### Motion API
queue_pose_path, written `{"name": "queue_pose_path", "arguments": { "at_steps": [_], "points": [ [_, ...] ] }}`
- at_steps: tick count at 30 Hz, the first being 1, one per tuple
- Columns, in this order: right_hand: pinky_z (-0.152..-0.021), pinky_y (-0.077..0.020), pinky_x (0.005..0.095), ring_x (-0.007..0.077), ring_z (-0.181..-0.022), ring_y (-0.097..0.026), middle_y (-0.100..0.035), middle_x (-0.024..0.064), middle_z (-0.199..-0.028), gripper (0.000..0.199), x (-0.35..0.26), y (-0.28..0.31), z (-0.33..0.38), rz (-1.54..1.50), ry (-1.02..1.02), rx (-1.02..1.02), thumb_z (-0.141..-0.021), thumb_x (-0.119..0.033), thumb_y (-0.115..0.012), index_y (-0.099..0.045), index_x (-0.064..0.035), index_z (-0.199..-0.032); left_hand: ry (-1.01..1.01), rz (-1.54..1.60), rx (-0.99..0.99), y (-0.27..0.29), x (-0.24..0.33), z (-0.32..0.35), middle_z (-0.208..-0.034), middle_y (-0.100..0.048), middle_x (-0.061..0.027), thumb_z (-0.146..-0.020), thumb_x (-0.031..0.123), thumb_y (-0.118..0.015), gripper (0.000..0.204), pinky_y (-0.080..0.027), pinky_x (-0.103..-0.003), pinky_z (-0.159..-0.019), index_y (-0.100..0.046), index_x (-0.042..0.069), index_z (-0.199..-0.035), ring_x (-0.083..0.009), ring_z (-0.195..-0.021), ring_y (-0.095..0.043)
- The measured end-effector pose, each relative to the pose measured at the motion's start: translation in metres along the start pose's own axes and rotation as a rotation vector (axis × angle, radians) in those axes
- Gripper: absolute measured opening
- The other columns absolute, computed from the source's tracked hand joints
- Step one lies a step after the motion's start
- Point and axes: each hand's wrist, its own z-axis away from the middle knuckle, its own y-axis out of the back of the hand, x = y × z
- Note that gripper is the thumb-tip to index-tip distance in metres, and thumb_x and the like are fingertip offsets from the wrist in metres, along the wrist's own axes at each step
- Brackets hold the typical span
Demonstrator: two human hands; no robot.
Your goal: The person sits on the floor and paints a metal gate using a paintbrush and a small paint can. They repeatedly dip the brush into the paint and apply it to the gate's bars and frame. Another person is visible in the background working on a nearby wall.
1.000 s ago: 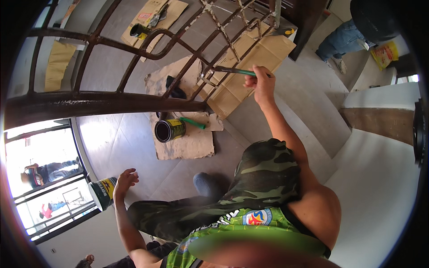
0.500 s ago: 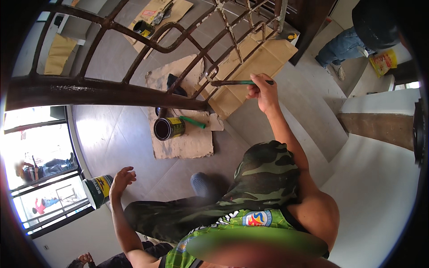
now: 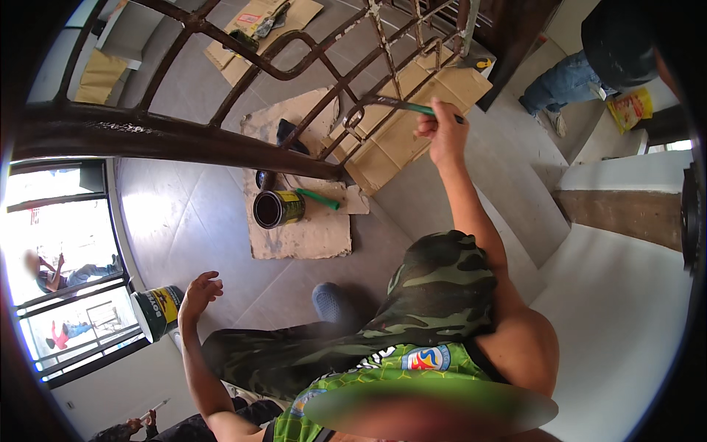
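My right hand (image 3: 445, 134) pinches a paintbrush by its green handle (image 3: 418, 108). The brush's dark bristle end reaches left to the brown metal grille (image 3: 329, 68), at a bar just above a small looped piece; whether it touches, I cannot tell. My left hand (image 3: 200, 295) hangs at the left, fingers loosely bent and apart, with nothing in it. Close by it is a dark green and yellow bucket (image 3: 160, 312). An opened paint can (image 3: 293, 208) lies or stands on flattened cardboard (image 3: 305, 243) below the grille, beside a green stick (image 3: 319, 200).
More cardboard (image 3: 405, 140) lies under the grille. Another can (image 3: 241, 41) sits on a far sheet. A person in jeans (image 3: 563, 79) is at the upper right, near a yellow bag (image 3: 630, 109). Another person's hands (image 3: 143, 423) hold a thin rod at lower left.
My right hand has moved up a little, lifting the brush to a higher bar of the grille. My left hand has barely shifted. A thin rod now shows in the lower-left person's hands.
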Motion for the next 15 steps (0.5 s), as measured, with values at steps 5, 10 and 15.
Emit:
{"name": "queue_pose_path", "arguments": {
  "at_steps": [5,10,15],
  "points": [
    [-0.066,-0.0592,0.0345,0.0157,-0.068,-0.065,-0.067,0.0086,-0.083,0.02,0.014,0.003,0.026,-0.159,0.082,0.166,-0.1,-0.023,-0.066,-0.061,-0.0038,-0.102,-0.002,0.013,0.006,0.0,0.001,0.002,-0.102,-0.072,-0.008,-0.095,0.029,-0.067,0.053,-0.053,-0.03,-0.08,-0.057,-0.001,-0.138,-0.0158,-0.09,-0.069],
    [-0.075,-0.0592,0.0364,0.0177,-0.078,-0.067,-0.067,0.0099,-0.095,0.017,0.06,-0.006,0.072,-0.027,0.135,0.038,-0.102,-0.016,-0.062,-0.058,-0.0016,-0.111,-0.02,0.007,-0.01,-0.002,0.006,-0.001,-0.1,-0.072,-0.0078,-0.095,0.027,-0.067,0.052,-0.053,-0.03,-0.08,-0.058,-0.001,-0.137,-0.0156,-0.089,-0.069],
    [-0.075,-0.0578,0.0323,0.0157,-0.079,-0.066,-0.065,0.0086,-0.096,0.019,0.06,-0.009,0.066,0.086,0.309,0.044,-0.102,-0.015,-0.062,-0.059,0.0002,-0.112,-0.031,0.021,-0.023,-0.002,0.001,-0.004,-0.1,-0.072,-0.0078,-0.095,0.027,-0.066,0.051,-0.053,-0.03,-0.08,-0.059,-0.001,-0.136,-0.0152,-0.089,-0.069]
  ]
}}
